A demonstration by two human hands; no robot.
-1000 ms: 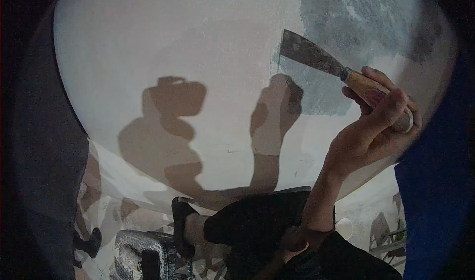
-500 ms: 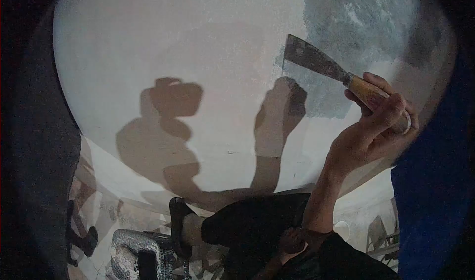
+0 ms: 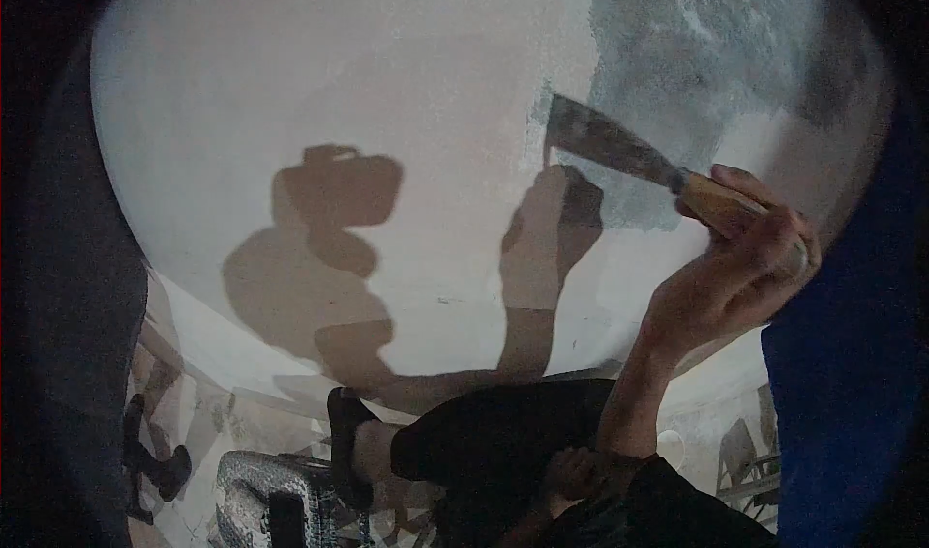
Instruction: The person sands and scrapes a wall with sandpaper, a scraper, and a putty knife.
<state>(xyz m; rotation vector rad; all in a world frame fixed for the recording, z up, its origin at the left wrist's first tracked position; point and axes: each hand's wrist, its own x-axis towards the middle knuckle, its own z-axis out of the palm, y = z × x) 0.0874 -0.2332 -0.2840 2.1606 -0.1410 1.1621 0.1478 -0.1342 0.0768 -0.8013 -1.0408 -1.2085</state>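
Observation:
In my right hand (image 3: 726, 282) is a putty knife (image 3: 610, 143), its wooden handle wrapped by my fingers. The wide dark blade points up and left over the wall (image 3: 445, 103), its tip at the border between a pale coat and a bluish-grey patch (image 3: 648, 132). Shadows of my head and raised arm fall on the pale surface, left of the blade. Low in the view, my left hand (image 3: 576, 472) is curled in dim light by my right elbow and dark clothing; what it holds, if anything, is hidden.
Below the wall, my bent leg (image 3: 503, 427) in dark clothing ends in a dark shoe (image 3: 350, 441). Beside it stands a silvery, textured box-like thing (image 3: 252, 471). A dark frame-like object (image 3: 750, 475) stands at the lower right, and dark footwear-like shapes (image 3: 164, 471) lie at the left.
The putty knife's blade has moved down and slightly left along the wall, its handle tilting with my right hand. My left hand stays low near the elbow.

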